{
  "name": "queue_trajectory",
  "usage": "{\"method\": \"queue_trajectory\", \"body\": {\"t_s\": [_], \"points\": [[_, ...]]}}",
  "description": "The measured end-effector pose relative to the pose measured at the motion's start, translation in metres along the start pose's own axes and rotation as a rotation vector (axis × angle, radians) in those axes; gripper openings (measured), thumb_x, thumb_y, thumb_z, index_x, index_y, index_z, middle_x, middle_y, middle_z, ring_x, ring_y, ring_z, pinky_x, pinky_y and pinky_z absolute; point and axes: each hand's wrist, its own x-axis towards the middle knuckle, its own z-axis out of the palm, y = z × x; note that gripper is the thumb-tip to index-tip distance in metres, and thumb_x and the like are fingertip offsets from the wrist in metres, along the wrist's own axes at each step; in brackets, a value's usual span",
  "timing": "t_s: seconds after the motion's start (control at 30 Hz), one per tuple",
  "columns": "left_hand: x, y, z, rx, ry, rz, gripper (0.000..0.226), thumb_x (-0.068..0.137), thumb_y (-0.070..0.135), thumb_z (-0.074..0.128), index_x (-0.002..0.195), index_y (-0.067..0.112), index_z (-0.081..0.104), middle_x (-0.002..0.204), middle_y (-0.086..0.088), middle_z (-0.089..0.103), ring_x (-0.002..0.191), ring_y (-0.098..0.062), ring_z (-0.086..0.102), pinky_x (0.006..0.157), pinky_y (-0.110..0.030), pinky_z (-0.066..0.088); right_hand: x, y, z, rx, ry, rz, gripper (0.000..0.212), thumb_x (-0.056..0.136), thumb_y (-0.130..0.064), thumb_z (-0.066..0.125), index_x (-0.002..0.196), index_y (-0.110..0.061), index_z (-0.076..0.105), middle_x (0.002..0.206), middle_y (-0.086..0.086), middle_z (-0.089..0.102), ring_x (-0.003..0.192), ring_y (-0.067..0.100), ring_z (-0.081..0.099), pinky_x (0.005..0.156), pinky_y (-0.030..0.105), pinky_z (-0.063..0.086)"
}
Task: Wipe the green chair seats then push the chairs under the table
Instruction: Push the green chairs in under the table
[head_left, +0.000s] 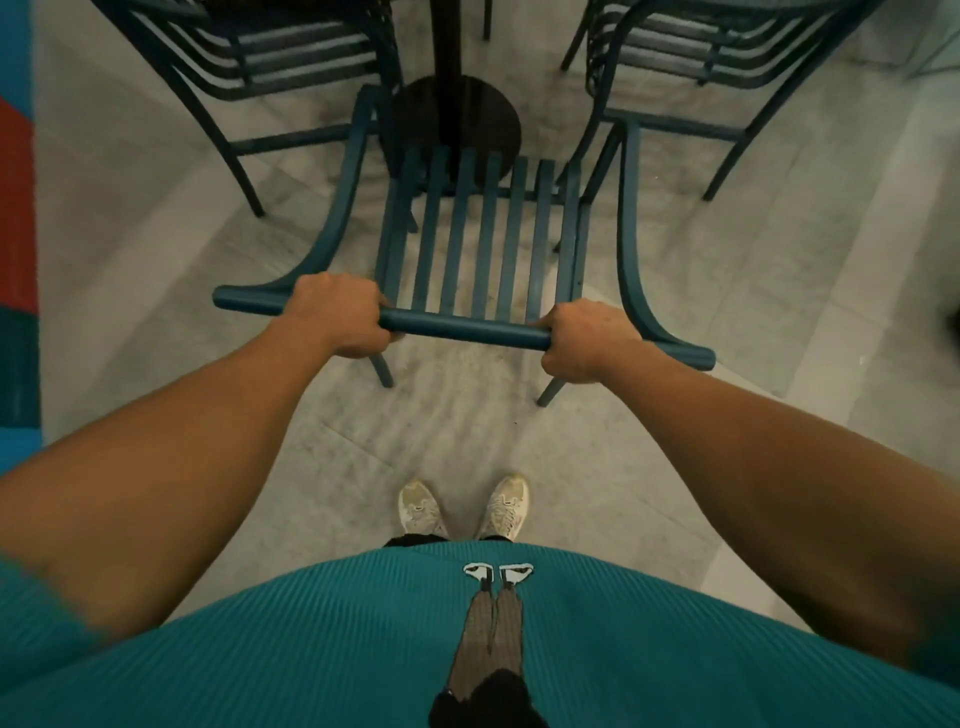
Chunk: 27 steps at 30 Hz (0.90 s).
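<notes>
A green slatted metal chair (483, 244) stands in front of me, seen from behind and above. My left hand (335, 319) grips the left part of its top back rail (462, 325). My right hand (587, 343) grips the right part of the same rail. The seat's front edge reaches the round black base (457, 117) of the table's pedestal (449, 41). The tabletop is out of frame. No cloth shows in either hand.
Two more green chairs stand at the far left (249, 67) and far right (717, 57) of the pedestal. The floor is grey tile (182, 364). My shoes (462, 506) are just behind the chair. A red and blue wall (15, 208) runs along the left.
</notes>
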Motion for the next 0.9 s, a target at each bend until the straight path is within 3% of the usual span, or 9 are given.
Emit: {"method": "queue_trajectory", "body": {"t_s": [0.2,0.43,0.7,0.9], "points": [[-0.042,0.036,0.025,-0.054,-0.001,0.012,0.048,0.08,0.068,0.047,0.109,0.036,0.067,0.073,0.004,0.052,0.07,-0.02,0.05,0.062,-0.031,0.037,-0.023,0.024,0.004,-0.118,-0.047,-0.007,0.032,0.077,-0.029,0.063,0.109,-0.031,0.064,0.068,-0.01,0.05,0.06,0.006,0.045,0.056,0.027,0.037],[-0.048,0.042,0.031,-0.081,0.018,0.016,0.05,0.081,0.07,0.046,0.11,0.034,0.067,0.074,0.004,0.052,0.068,-0.019,0.051,0.061,-0.031,0.038,-0.026,0.029,0.004,-0.107,-0.055,-0.046,0.041,0.078,-0.028,0.067,0.119,-0.034,0.064,0.064,-0.013,0.047,0.059,0.007,0.045,0.055,0.024,0.035],[0.0,0.045,0.01,-0.119,0.076,-0.027,0.053,0.081,0.073,0.043,0.109,0.036,0.068,0.063,0.007,0.051,0.063,-0.017,0.053,0.056,-0.029,0.036,0.028,0.055,-0.033,-0.196,-0.016,-0.08,0.039,0.077,-0.026,0.06,0.115,-0.036,0.065,0.068,-0.009,0.052,0.06,0.008,0.046,0.055,0.025,0.036],[0.05,0.03,-0.014,-0.137,0.108,-0.069,0.053,0.08,0.074,0.044,0.109,0.036,0.068,0.071,0.003,0.058,0.065,-0.018,0.053,0.058,-0.03,0.038,0.084,0.067,-0.063,-0.182,0.035,-0.131,0.033,0.073,-0.027,0.06,0.104,-0.038,0.067,0.065,-0.011,0.054,0.058,0.008,0.047,0.05,0.025,0.034]]}}
